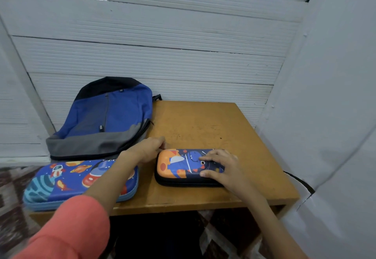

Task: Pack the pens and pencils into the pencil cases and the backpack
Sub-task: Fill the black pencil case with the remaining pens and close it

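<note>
This looks like a corner of a home set up as a child's study spot. A small ochre wooden counter stands against a wall of white ribbed panels that fills the upper frame. Patterned red-brown and white flooring, rug or tile, shows at the lower left. School gear sits on the counter: a blue-and-grey backpack, a space-print pencil case and a dinosaur-print pencil case.

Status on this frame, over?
Right hand flat on dinosaur pencil case, lid down. Left hand curled at its far-left corner, grip hidden. Space pencil case closed, below left forearm.
</note>
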{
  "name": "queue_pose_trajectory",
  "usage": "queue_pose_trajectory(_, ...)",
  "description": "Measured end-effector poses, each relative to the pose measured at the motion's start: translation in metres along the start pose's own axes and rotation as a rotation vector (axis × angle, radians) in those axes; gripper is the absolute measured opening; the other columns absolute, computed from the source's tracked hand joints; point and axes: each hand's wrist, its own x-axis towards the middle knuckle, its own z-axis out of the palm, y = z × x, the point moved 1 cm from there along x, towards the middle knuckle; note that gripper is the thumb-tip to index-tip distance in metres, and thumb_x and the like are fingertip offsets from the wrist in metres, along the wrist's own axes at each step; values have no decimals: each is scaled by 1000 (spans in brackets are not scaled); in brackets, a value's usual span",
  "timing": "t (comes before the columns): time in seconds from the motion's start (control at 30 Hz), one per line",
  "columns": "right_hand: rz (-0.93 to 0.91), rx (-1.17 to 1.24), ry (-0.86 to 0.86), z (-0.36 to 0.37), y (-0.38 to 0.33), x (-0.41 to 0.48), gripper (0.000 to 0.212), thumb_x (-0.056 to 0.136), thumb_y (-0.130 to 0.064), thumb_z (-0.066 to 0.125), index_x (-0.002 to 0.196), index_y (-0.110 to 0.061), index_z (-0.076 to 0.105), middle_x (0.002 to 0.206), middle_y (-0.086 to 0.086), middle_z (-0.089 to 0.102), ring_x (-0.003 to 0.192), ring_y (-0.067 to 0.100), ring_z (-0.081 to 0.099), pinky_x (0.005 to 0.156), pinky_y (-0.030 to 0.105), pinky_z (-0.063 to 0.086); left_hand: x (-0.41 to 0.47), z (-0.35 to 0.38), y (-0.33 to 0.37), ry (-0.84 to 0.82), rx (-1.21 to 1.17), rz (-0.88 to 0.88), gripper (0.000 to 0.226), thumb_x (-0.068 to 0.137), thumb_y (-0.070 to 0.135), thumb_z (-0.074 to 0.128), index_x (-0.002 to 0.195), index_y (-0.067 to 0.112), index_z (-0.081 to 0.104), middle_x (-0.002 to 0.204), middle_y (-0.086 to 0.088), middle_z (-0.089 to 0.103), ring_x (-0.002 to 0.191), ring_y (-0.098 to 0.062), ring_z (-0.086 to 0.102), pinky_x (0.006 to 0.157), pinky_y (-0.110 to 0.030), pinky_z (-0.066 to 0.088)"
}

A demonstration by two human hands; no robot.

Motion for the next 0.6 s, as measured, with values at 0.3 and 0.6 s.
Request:
queue_pose_trajectory(0.3,13,0,1,1,0,2,51,65,-68,63,105,-37,72,107,-21,61,110,-1,52,102,36,32,-6,-1,0,-72,52,96,47,94,4,48,137,23,46,132,0,50,120,-18,48,99,-31,41)
queue_pose_trajectory(0.6,-2,-44,12,1,-4,-1,54,64,-70,61,106,-38,71,107,-26,56,109,-5,48,96,15,20,-3,1,0,32,73,33,29,94,4,48,117,16,60,123,-5,59,109,-19,55,93,-32,46)
